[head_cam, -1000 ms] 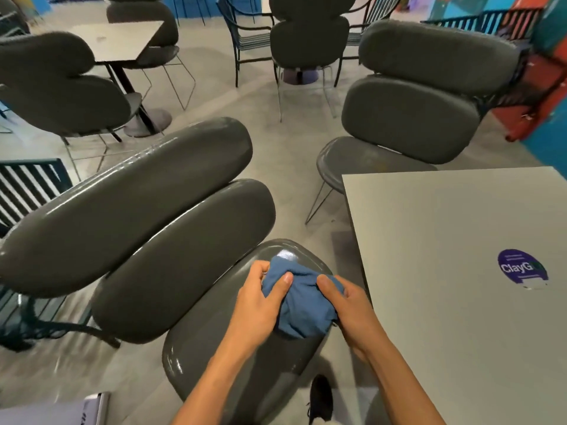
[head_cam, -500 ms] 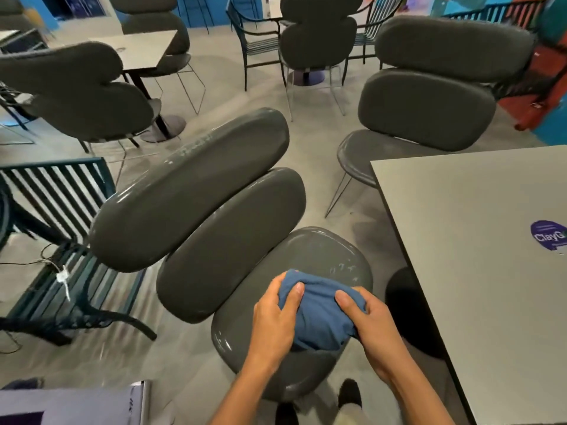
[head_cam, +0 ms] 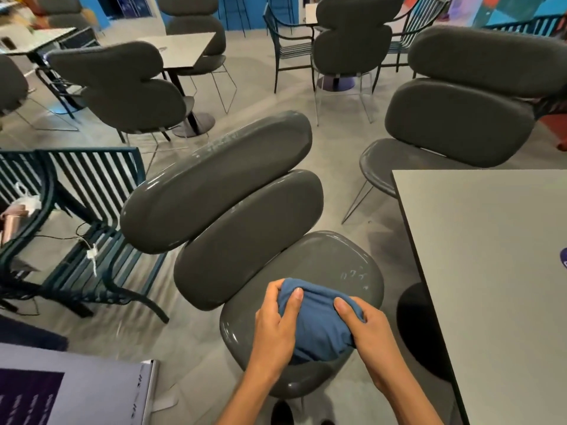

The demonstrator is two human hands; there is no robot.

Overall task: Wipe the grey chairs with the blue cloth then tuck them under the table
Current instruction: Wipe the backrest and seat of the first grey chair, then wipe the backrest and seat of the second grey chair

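Both hands' grip bunches blue cloth [head_cam: 319,326] over grey chair [head_cam: 322,259] beside table [head_cam: 478,256].

table edge [head_cam: 408,240] just right of grey chair [head_cam: 337,265], open floor [head_cam: 331,167] beyond, slatted bench [head_cam: 92,185] left

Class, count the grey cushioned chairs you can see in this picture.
7: nearest chair under the blue cloth; right chair by the table; back-centre chair; left-middle chair; left-edge chair; top-left chairs. Others may be hidden.
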